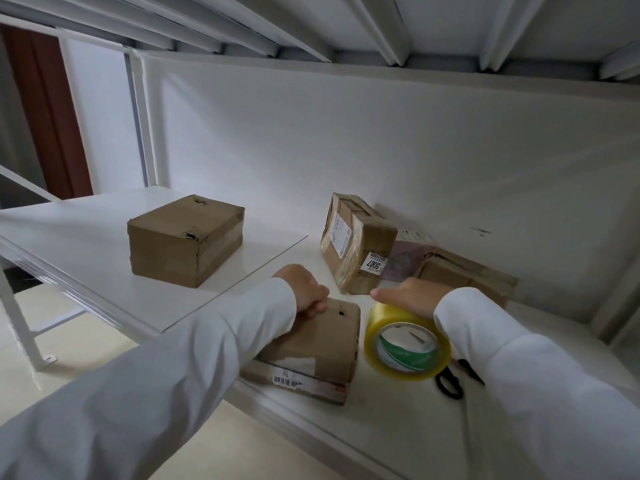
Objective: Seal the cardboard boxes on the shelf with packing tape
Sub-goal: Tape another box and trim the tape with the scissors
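- Sleeves first: two white long sleeves fill the bottom of my view, and both reach onto the white metal shelf [104,244].
- Left hand [304,287] sits with fingers curled over the far top edge of the small brown cardboard box [325,341] at the front lip of the shelf, gripping and steadying it.
- Right hand [412,294] lies on top of the roll of clear yellowish packing tape with a green-printed core [407,344], fingers stretched fairly straight toward the left; I cannot tell whether the thumb hooks the roll from behind.
- That roll stands on edge just beside the small box, on its right, and black-handled scissors [450,381] lie just right of the roll, partly under my sleeve.
- Further out, a tape-wrapped cardboard parcel with a white label [356,244] leans near the back wall, a flat brown cardboard box [464,275] lies beside it, and a larger plain brown cardboard box [185,239] stands well apart to the left.
- Judging by its size, the small box should be light and fairly stiff, so it may skate on the smooth shelf; I would press down on the lid while taping.
- Tape film is slick and clingy, so I would take the roll through its core and pick up the free end.
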